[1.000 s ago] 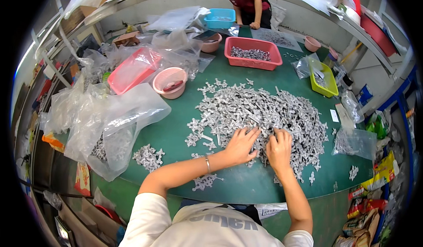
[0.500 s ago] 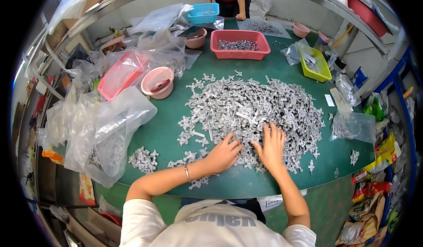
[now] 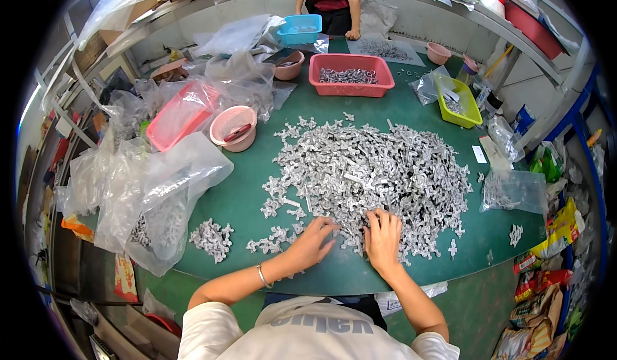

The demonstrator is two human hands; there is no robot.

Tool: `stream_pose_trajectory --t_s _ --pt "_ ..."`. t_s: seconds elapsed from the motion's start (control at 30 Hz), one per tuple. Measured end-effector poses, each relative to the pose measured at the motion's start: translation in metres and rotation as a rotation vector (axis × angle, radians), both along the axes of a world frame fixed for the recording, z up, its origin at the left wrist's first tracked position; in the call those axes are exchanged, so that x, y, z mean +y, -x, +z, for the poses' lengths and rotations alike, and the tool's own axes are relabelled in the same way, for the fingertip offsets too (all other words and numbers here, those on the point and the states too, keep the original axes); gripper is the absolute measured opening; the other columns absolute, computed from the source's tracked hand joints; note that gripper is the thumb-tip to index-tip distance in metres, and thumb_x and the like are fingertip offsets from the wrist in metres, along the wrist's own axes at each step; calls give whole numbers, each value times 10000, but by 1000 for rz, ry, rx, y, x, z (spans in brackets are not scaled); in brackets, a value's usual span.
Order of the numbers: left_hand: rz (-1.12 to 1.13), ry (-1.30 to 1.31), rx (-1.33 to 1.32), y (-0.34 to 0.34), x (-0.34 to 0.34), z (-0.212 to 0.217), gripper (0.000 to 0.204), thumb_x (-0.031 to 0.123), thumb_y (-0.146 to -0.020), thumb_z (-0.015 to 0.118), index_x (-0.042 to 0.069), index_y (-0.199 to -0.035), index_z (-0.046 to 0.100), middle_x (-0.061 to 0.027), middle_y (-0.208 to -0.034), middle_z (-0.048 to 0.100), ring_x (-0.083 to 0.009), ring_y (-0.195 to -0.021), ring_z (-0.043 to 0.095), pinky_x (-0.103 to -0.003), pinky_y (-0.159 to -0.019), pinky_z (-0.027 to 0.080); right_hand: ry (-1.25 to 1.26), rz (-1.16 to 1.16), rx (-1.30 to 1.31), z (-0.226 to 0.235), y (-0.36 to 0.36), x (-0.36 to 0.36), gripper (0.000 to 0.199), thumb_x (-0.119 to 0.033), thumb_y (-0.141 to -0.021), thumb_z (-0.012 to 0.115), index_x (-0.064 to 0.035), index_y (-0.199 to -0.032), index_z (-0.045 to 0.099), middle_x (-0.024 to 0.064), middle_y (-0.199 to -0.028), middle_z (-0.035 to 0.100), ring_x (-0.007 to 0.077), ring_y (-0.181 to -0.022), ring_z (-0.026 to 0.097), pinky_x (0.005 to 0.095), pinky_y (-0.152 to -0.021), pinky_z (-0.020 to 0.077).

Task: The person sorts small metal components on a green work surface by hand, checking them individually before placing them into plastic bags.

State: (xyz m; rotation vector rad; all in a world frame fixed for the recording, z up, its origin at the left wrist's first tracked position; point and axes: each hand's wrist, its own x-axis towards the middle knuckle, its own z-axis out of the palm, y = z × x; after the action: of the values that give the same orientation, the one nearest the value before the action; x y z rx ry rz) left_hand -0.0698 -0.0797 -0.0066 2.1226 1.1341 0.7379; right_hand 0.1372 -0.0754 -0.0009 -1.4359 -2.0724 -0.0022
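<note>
A broad heap of small silver-grey metal parts (image 3: 392, 161), many of them cross-shaped, covers the middle of the green table (image 3: 222, 193). At the heap's near left edge is my left hand (image 3: 312, 243), with its thumb apart from the bent fingers and nothing visible in it. My right hand (image 3: 384, 239) rests on the near side of the heap, its fingers bent onto the parts and its thumb apart. The right fingertips are partly hidden among the pieces. Left of my left hand lie a few loose parts (image 3: 273, 240) and a separate small pile (image 3: 212, 239).
A red tray (image 3: 351, 90) of metal rings stands beyond the heap, with a yellow-green basket (image 3: 461, 117) to its right. Plastic bags (image 3: 186, 173) and a pink bucket (image 3: 233, 143) crowd the left. Across the table a person (image 3: 330, 9) stands with one hand on it.
Both hands have drawn back toward me, the right also slightly left. The right fingers are more bent than before. The view has shifted a little.
</note>
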Motion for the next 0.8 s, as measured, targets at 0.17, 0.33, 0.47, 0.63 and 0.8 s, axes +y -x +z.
stream_pose_trajectory --t_s 0.17,0.33,0.47,0.63,0.8 --pt "57 5 -59 5 -15 12 395 61 -794 628 32 -1169 507 -175 -1163 451 -343 -1114 456 -367 -951 382 -17 43 19 -4 5 -13 310 -31 -731 600 -56 -1039 580 134 -1069 509 324 -979 460 432 -835 363" --pt "147 -67 -87 7 -31 4 415 79 -787 645 39 -1177 509 -181 -1183 453 -350 -1121 452 -378 -962 373 -68 118 4 -7 9 -20 306 -16 -690 628 -78 -988 592 110 -1027 520 316 -983 464 429 -839 351" --pt "149 -68 -65 9 -44 1 409 112 -792 650 37 -1171 518 -185 -1187 454 -355 -1125 445 -386 -965 368 -83 145 -25 -4 13 -26 274 -17 -698 619 -70 -966 600 110 -1016 523 315 -1000 466 430 -847 349" --pt "154 -68 -51 13 -61 0 401 128 -801 647 32 -1169 519 -187 -1194 451 -354 -1139 437 -381 -964 369 -100 256 -68 -20 23 -34 189 -78 -714 608 -55 -901 615 108 -995 541 291 -974 491 435 -865 345" --pt "190 -76 -77 23 -73 1 385 142 -805 651 27 -1152 529 -183 -1201 454 -350 -1138 448 -378 -946 385 -100 224 9 -14 23 -33 211 -86 -714 632 -50 -921 616 107 -1012 543 283 -987 494 427 -872 342"
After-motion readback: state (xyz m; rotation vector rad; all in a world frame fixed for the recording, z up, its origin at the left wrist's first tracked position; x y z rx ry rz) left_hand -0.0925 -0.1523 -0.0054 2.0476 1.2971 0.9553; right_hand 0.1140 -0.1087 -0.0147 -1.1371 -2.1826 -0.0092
